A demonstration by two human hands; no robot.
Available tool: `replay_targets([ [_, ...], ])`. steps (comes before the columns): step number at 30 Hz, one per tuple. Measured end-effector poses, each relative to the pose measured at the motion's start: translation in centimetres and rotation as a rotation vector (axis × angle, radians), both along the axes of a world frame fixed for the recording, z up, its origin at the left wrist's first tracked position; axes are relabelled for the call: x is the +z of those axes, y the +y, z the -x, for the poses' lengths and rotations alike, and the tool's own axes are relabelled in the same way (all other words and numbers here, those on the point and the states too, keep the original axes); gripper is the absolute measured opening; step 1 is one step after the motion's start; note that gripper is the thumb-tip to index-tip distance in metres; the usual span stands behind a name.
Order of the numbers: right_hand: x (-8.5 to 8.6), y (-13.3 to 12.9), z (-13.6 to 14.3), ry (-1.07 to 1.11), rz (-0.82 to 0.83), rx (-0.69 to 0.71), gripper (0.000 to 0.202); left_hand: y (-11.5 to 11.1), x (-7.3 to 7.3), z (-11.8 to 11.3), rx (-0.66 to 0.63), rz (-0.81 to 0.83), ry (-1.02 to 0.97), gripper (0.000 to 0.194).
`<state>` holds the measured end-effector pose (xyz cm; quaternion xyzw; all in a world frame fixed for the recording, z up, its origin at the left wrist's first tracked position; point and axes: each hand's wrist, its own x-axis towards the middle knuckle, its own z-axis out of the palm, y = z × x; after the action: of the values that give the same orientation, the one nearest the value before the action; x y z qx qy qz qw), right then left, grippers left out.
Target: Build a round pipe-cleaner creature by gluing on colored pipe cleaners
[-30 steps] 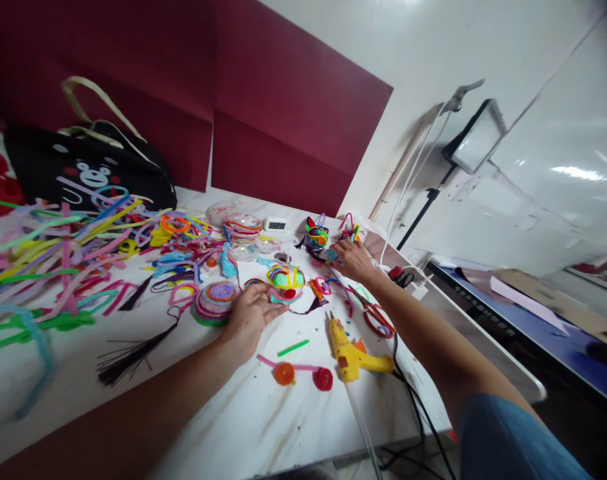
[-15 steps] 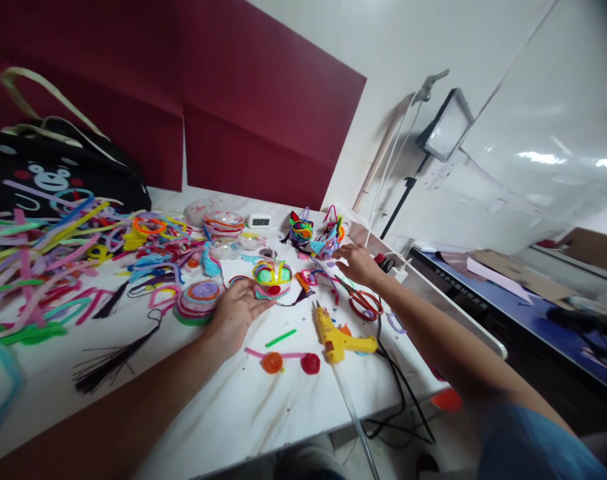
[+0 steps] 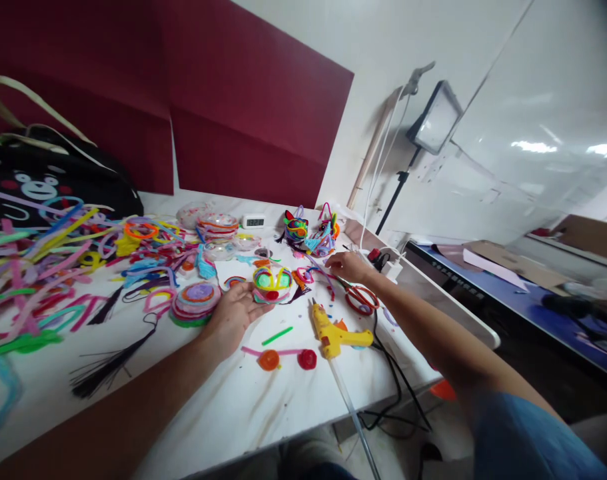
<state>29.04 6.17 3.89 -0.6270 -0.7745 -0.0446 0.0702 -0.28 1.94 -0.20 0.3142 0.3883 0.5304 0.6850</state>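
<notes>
My left hand [image 3: 232,319] is closed at the left edge of a round pipe-cleaner face [image 3: 273,283] with green eyes, yellow strips and a red nose. Its fingers lie along the lower side of the face, on the white table. My right hand [image 3: 350,265] reaches further back, fingers bent down and together; whatever is between them is hidden. Just below that hand are orange-handled scissors [image 3: 362,300]. A yellow glue gun [image 3: 333,333] lies nearer me. Left of it are an orange coil [image 3: 268,360], a red coil [image 3: 307,359] and a green strip [image 3: 277,335].
Loose pipe cleaners [image 3: 58,260] heap on the left before a black bag [image 3: 48,177]. A layered felt-like disc [image 3: 196,301] sits by my left wrist. At the back are a small clock [image 3: 254,221] and finished colourful ornaments [image 3: 297,229]. Black cables [image 3: 396,373] hang off the right edge.
The view has shifted slightly. My right hand has drawn a little left and down, away from the ornaments at the back. My left hand stays at the pipe-cleaner face.
</notes>
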Motion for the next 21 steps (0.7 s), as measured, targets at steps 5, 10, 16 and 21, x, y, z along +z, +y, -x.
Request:
replay_targets([
  [5, -0.8, 2.6, 0.9, 0.002, 0.083, -0.001, 0.026, 0.3, -0.5, 0.1, -0.011, -0.003, -0.009, 0.022],
  [10, -1.2, 4.6, 0.8, -0.017, 0.216, 0.011, 0.022, 0.2, -0.5, 0.2, -0.007, -0.001, -0.016, 0.02],
  [16, -2.3, 6.2, 0.3, 0.006, 0.306, 0.009, 0.029, 0.1, -0.7, 0.3, -0.036, -0.01, -0.028, 0.02],
  [21, -3.0, 6.6, -0.1, 0.083, 0.32, -0.009, 0.03, 0.2, -0.7, 0.3, -0.031, -0.005, -0.011, 0.021],
])
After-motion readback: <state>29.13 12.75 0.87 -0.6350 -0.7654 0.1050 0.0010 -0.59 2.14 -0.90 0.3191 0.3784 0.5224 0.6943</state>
